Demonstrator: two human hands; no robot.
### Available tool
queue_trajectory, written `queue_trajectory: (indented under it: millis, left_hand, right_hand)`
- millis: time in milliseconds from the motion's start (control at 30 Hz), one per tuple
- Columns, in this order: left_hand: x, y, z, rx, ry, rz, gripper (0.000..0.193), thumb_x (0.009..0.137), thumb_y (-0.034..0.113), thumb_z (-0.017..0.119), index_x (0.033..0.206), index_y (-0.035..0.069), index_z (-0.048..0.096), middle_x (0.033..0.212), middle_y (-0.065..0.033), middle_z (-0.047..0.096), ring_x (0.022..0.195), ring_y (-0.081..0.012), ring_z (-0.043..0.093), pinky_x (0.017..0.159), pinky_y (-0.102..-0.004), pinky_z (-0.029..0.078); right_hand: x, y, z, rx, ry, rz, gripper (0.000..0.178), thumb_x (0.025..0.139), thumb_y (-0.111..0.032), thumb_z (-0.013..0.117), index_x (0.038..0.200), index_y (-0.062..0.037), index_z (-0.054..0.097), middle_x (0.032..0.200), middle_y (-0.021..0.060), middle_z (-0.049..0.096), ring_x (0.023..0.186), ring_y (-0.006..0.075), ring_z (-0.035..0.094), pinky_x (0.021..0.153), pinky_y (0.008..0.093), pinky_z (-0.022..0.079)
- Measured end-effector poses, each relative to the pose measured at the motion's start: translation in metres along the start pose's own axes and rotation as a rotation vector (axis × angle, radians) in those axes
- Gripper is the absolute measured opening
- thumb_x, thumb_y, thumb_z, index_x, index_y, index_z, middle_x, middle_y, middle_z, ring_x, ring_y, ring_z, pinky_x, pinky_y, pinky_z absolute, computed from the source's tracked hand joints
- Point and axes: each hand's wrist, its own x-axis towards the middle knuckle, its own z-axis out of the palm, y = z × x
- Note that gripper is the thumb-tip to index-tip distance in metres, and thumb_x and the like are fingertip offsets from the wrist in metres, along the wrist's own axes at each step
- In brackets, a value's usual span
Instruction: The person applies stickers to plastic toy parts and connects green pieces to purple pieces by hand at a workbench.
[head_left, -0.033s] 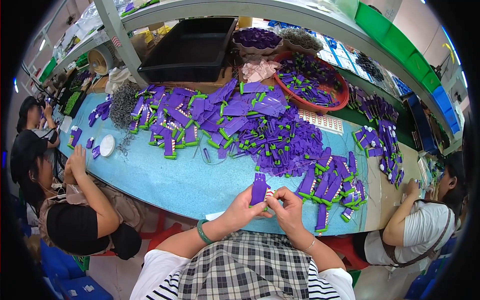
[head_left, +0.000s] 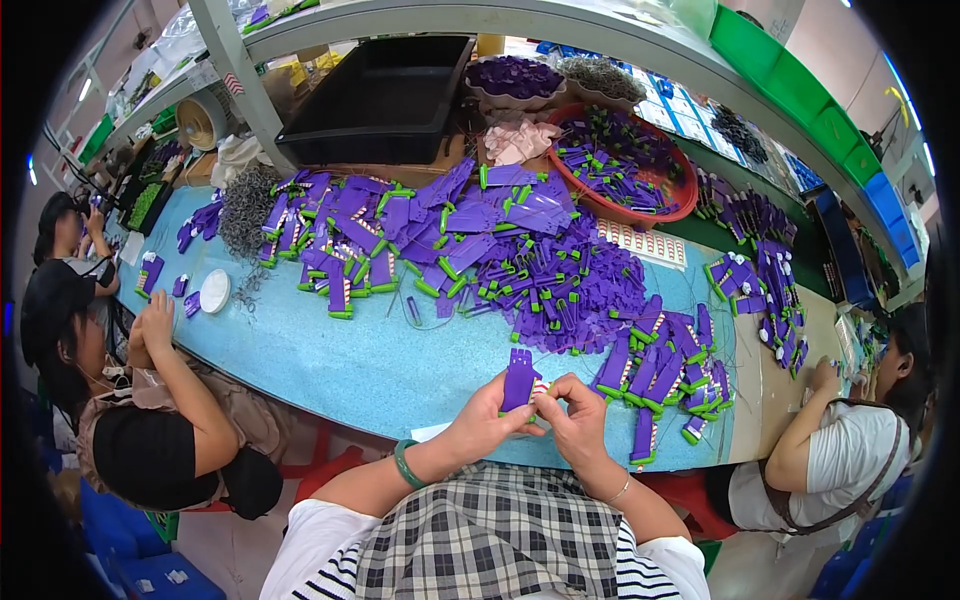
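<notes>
Near the table's front edge, my left hand [head_left: 480, 418] is closed on a flat purple plastic piece [head_left: 518, 378], held upright with its notched end up. A bit of green shows at its lower end, by my fingers. My right hand [head_left: 572, 420] is closed in a pinch at the piece's right side, on a small red-and-white striped sticker [head_left: 541, 386]. Fingers hide part of the sticker, so I cannot tell how much of it lies on the plastic. Right of my hands lies a pile of purple pieces with green ends and striped stickers [head_left: 655, 368].
Beyond my hands is a large heap of purple parts [head_left: 570, 285], with a sticker sheet [head_left: 645, 243] and a red basin [head_left: 682, 190] behind. A black tray [head_left: 375, 105] stands under the shelf. Co-workers sit at left [head_left: 150, 440] and right [head_left: 850, 440]. A white round lid [head_left: 214, 291] lies left.
</notes>
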Motion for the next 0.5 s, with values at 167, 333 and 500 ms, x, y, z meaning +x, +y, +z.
queue_trajectory:
  millis: [167, 333, 500]
  left_hand:
    - [-0.003, -0.006, 0.002, -0.033, -0.024, 0.037, 0.03, 0.094, 0.007, 0.048, 0.123, 0.004, 0.04, 0.114, -0.0059, 0.049, 0.105, -0.0152, 0.054, 0.083, -0.0333, 0.054]
    - [-0.004, -0.012, -0.003, 0.306, -0.074, 0.291, 0.03, 0.096, 0.013, 0.045, 0.123, 0.003, 0.041, 0.112, -0.0052, 0.051, 0.096, -0.0118, 0.054, 0.074, -0.0304, 0.053]
    - [-0.002, 0.003, 0.002, -0.144, -0.082, -0.009, 0.036, 0.098, 0.034, 0.036, 0.106, 0.002, 0.049, 0.089, -0.0047, 0.054, 0.072, -0.0146, 0.054, 0.059, -0.029, 0.048]
  right_hand:
    - [0.004, -0.014, -0.002, -0.314, 0.042, -0.346, 0.014, 0.073, -0.005, 0.07, 0.069, -0.0032, 0.057, 0.07, 0.0065, 0.059, 0.063, 0.0194, 0.053, 0.059, 0.0297, 0.042]
    - [0.012, -0.017, -0.007, -0.451, -0.023, -0.459, 0.02, 0.073, -0.013, 0.071, 0.085, -0.0035, 0.058, 0.082, 0.0088, 0.061, 0.074, 0.0227, 0.057, 0.066, 0.0342, 0.045]
    - [0.012, -0.015, -0.009, -0.183, -0.289, -0.067, 0.06, 0.069, -0.024, 0.074, 0.118, -0.0023, 0.047, 0.102, 0.0118, 0.058, 0.093, 0.0206, 0.059, 0.083, 0.034, 0.048]
